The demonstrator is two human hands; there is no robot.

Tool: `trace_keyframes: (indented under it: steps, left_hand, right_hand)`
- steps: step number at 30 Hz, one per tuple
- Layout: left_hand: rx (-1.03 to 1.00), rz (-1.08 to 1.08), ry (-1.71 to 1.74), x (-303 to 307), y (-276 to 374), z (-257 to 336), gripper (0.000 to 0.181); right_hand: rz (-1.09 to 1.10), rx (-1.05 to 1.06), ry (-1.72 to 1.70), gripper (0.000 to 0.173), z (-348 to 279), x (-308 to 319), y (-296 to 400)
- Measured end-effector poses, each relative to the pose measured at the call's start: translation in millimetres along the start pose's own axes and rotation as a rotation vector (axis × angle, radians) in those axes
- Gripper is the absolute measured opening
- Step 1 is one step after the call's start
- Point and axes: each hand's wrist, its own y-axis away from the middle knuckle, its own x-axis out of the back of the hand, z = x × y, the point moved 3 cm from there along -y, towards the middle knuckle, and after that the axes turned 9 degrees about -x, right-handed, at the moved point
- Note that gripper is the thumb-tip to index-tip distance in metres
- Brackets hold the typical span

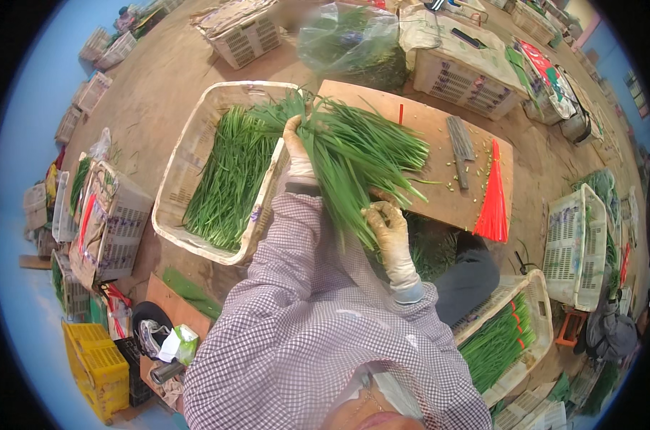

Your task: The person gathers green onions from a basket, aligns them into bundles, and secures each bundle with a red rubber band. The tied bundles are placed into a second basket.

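Observation:
My left hand (298, 145), in a pale, soiled glove, grips the leafy end of a bunch of long green garlic chives (341, 177). Near the lower ends of the stalks is my right hand (387, 220), gloved too, with thumb and fingertips close together at the stalks; whether it pinches one is unclear. Another pile of chives (395, 140) lies on the wooden board (438, 209) behind the bunch. On the board's right part rest a broad-bladed knife (461, 145), red ties (492, 199) in a fanned bundle, a single red tie (401, 114) and scattered stalk trimmings.
At the left stands a white plastic crate (164, 209) holding loose chives. A second crate (542, 322) at lower right holds chives bound with red ties. Beyond the board are a clear plastic bag (346, 43) of greens and an upturned-looking crate (465, 80) with a phone on its cover.

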Motion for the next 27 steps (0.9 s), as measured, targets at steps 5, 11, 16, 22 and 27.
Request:
trace_keyframes:
  steps: [5,11,16,22,27]
  left_hand:
    - [0.049,0.059,-0.096,-6,14,-8,0.037]
    - [0.100,-0.188,0.104,1,3,-1,0.039]
    - [0.015,0.069,-0.019,-27,23,7,0.038]
    - [-0.076,-0.063,-0.007,17,-28,46,0.034]
    - [-0.080,0.065,0.006,12,-28,48,0.042]
  right_hand:
    - [-0.159,-0.184,-0.109,0.023,-4,11,4]
    - [-0.488,-0.335,-0.354,0.023,-27,8,14]
    - [-0.413,-0.342,-0.090,0.017,-27,15,18]
    - [-0.418,-0.443,0.302,0.026,61,98,52]
    - [-0.135,-0.061,1.335,0.042,86,145,60]
